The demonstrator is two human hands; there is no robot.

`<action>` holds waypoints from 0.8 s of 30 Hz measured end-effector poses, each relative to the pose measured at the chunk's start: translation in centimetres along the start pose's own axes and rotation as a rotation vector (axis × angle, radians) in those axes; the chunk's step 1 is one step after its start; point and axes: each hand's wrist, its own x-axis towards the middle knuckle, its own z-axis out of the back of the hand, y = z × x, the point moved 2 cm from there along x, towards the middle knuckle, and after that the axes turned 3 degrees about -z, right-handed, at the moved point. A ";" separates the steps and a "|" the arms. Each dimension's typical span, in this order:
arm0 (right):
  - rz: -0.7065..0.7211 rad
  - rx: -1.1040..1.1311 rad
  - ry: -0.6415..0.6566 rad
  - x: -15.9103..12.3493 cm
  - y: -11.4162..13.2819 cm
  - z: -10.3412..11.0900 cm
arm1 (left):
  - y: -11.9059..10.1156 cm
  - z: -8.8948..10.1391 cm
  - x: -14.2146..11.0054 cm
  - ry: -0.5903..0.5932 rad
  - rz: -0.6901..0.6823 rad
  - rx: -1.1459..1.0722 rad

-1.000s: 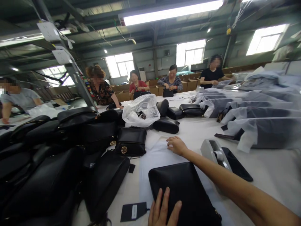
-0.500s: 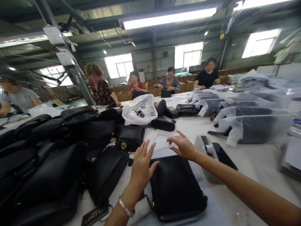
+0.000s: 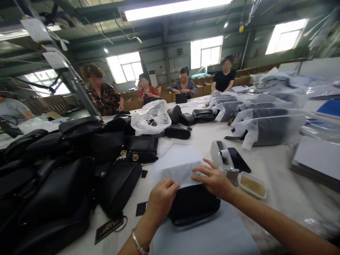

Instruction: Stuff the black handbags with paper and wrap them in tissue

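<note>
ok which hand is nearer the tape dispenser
Right. The right hand is just beside the tape dispenser; the left hand is farther off, at the left side of the black bag.

Bldg. windows (image 3: 205,53) bright (tube light (image 3: 177,9) on).

Black bag (image 3: 195,207) with a smooth, slightly shiny surface and rounded near corners, lying flat on the white table (image 3: 276,209), far part covered, near part bare. Thin, bluish-white paper (image 3: 186,235), spread flat beneath the bag and reaching out beyond both its near and far sides. Folded back in one section over the bag's far part, lightly wrinkled, with the turned-over edge running across the black surface.
</note>
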 end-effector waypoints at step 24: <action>-0.162 0.105 0.369 -15.3 9.6 2.3 | -3.6 -5.1 -2.6 0.061 -0.042 -0.004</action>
